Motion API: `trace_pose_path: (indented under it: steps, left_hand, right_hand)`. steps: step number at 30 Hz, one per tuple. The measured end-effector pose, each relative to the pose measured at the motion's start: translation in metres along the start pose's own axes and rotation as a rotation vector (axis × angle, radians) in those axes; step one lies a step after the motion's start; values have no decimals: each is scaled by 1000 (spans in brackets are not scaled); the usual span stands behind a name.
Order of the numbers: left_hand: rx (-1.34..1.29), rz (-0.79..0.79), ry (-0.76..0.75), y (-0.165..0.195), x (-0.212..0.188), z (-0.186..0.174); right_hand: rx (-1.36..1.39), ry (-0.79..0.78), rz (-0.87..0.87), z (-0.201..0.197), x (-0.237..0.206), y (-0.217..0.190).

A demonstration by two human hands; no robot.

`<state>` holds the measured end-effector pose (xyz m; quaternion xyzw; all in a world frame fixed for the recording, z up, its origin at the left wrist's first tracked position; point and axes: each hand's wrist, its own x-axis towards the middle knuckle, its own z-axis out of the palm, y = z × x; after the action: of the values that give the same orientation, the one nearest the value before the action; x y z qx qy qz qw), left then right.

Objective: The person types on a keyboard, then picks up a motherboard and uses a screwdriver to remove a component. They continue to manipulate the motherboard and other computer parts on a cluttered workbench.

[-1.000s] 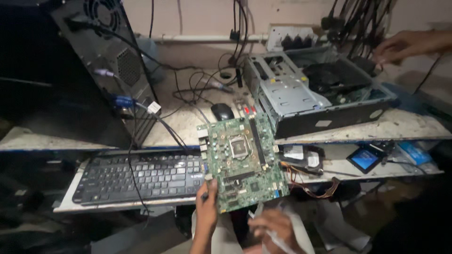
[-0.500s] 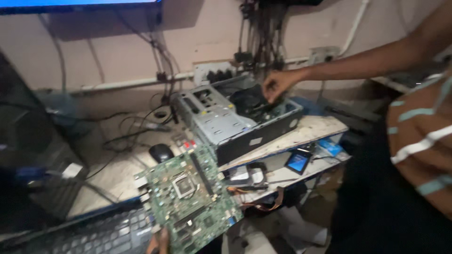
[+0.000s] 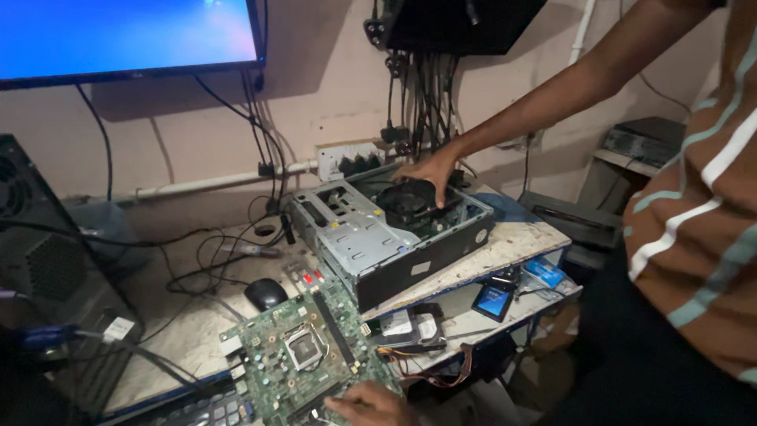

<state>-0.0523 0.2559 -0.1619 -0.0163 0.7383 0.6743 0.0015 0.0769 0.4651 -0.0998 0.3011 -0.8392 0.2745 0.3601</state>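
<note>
Hand looks pinched on the green motherboard's near edge, other hand out of view, so best keep fingers off the socket above the grip.

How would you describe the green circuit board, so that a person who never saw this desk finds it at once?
Start from the open grey computer case in the middle of the cluttered desk. Just below its front left corner lies the motherboard, tilted, with a hand at its bottom edge. It is the only flat green board there, with a square silver processor socket in its centre, unlike the black mouse beside it.
</note>
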Motion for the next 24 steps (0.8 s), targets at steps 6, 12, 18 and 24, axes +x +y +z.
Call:
trace_pose_path:
  steps: [6,12,18,24]
  left_hand:
    - [9,6,4,28,-19,1]
    - [19,8,17,21,6,11]
    - [575,564,89,-34,-45,-17]
    - [-189,138,-61,13,-74,-21]
  right_hand:
    - [270,22,132,5,9,1]
    - [406,247,334,18,19,17]
    - [262,246,378,-4,18,-5]
    - [591,165,582,-15,37,-28]
